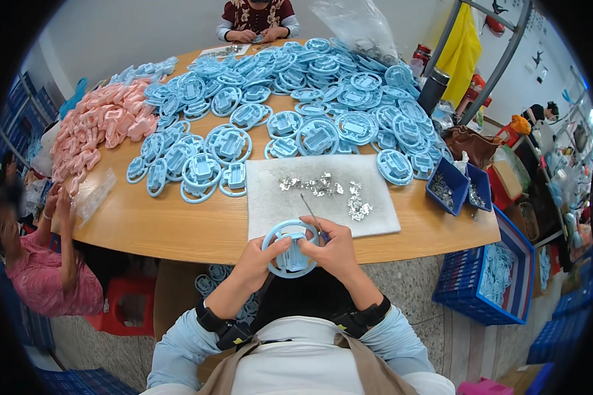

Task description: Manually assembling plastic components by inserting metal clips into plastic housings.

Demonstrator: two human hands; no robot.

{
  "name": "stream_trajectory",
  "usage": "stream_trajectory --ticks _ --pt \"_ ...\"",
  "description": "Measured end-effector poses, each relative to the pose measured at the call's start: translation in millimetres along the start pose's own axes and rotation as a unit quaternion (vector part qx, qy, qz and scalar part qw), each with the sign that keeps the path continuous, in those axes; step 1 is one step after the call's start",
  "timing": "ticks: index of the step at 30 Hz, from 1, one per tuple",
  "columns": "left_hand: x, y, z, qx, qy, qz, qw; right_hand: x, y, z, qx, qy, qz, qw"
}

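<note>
Just off the table's front edge I hold a light-blue round plastic part [291, 271], a ring with a raised block across its middle. My left hand [255, 263] is closed on the ring's left side, its thumb pressing near the centre. The right hand [336, 251] grips the opposite side, thumb also on the middle. Between its fingers sits a thin metal tool [311, 212], pointing up and left; whether it is a screwdriver or tweezers is unclear. Beyond lies a white foam mat [263, 191] bearing small silvery metal pieces [320, 185] in loose clusters.
A large heap of similar blue parts [319, 136] covers the table [171, 227], with pink parts [105, 118] on its left. Two blue bins [447, 187] hold metal pieces at right. A blue crate [464, 280] stands below. Co-workers sit opposite [260, 20] and left [53, 276].
</note>
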State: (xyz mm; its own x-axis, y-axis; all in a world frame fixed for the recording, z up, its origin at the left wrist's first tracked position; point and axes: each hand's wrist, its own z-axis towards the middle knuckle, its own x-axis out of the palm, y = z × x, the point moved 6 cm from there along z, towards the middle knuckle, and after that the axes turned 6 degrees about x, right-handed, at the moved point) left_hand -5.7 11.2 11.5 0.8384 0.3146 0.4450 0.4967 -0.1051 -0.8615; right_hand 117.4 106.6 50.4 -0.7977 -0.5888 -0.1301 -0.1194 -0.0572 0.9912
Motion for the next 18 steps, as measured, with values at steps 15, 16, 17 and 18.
stream_trajectory --ticks 15,16,17,18 --pt "-21 -13 21 0.028 -0.04 -0.047 0.998 -79 -28 58 -0.063 -0.129 -0.174 0.974" --pt "-24 -11 20 0.053 -0.107 -0.115 0.986 -91 -33 64 -0.034 -0.147 -0.205 0.967" --pt "-31 -2 22 0.062 -0.134 -0.172 0.974 -96 -34 68 -0.046 -0.157 -0.24 0.957" --pt "-29 3 21 0.059 -0.142 -0.194 0.969 -100 -33 71 -0.058 -0.167 -0.275 0.945"
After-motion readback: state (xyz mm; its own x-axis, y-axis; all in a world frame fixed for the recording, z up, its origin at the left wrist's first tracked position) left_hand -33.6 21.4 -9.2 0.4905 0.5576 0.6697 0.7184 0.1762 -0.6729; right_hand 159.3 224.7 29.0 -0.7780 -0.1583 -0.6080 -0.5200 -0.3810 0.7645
